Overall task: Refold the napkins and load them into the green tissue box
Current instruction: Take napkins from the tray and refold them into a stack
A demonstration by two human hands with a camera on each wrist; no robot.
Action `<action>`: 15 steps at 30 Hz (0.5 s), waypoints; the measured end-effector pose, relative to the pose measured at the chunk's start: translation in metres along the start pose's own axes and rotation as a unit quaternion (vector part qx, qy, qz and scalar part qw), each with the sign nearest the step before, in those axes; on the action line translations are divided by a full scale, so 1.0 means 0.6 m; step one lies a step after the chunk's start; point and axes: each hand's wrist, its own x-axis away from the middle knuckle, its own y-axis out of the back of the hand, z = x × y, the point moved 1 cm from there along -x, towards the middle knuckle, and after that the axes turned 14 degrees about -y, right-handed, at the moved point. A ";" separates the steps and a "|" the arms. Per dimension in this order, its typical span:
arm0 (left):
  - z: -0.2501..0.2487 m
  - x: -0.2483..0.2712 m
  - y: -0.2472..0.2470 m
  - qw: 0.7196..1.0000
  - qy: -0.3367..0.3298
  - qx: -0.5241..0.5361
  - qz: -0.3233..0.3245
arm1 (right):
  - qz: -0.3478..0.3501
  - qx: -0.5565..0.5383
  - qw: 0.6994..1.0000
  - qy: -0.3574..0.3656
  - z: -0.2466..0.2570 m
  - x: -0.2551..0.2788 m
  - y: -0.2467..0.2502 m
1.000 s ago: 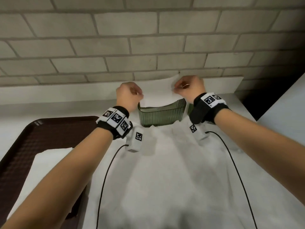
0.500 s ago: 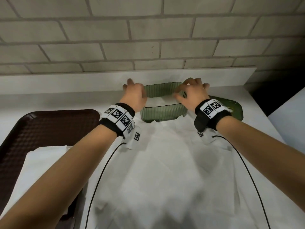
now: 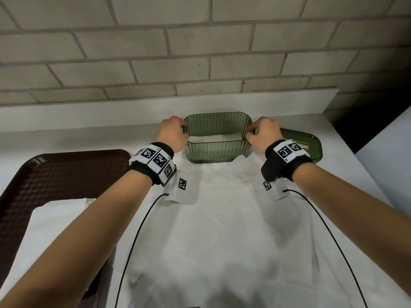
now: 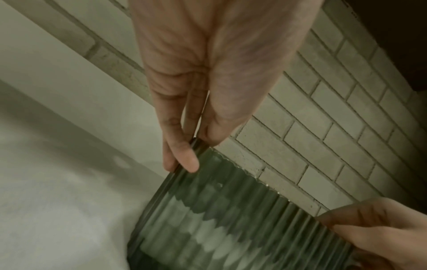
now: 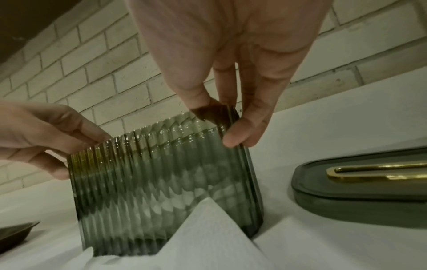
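Head view shows my left hand (image 3: 174, 133) pinching the left end of the green box (image 3: 216, 150), and my right hand (image 3: 263, 134) pinching the right end. Half a second ago my fingers were spread over the top of the box; now they have pulled out to the two ends, thumb inside and fingers outside the rim. A second ago I held a white sheet up over the box, and now a white napkin (image 3: 214, 138) lies flat down inside it. The box sits on the white counter (image 3: 66, 138) near the brick wall (image 3: 200, 52), at the far edge of the big white sheet (image 3: 222, 230). The green lid (image 3: 311, 147) lies just to the right of the box, partly hidden behind my right wrist. The brown tray (image 3: 55, 174) on the left is cut off by the edge, and my left arm covers part of the white napkins (image 3: 44, 221) lying on it. Through the wavy green wall I cannot tell how many napkins are in the box.
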 end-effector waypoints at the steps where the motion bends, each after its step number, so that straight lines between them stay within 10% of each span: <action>1: -0.002 0.002 0.001 1.000 0.001 0.003 0.001 | 0.001 0.000 1.000 0.003 -0.001 0.000 0.000; 8: -0.017 0.065 0.010 0.993 -0.066 -0.082 -0.052 | -0.078 0.002 0.989 0.129 0.010 0.091 0.022; 13: 0.003 0.165 -0.024 0.986 -0.092 -0.125 0.059 | 0.230 0.163 0.955 0.089 -0.018 0.202 -0.025; 15: 0.021 0.197 -0.041 0.979 -0.072 -0.121 0.148 | 0.255 0.209 0.942 0.061 -0.029 0.218 -0.041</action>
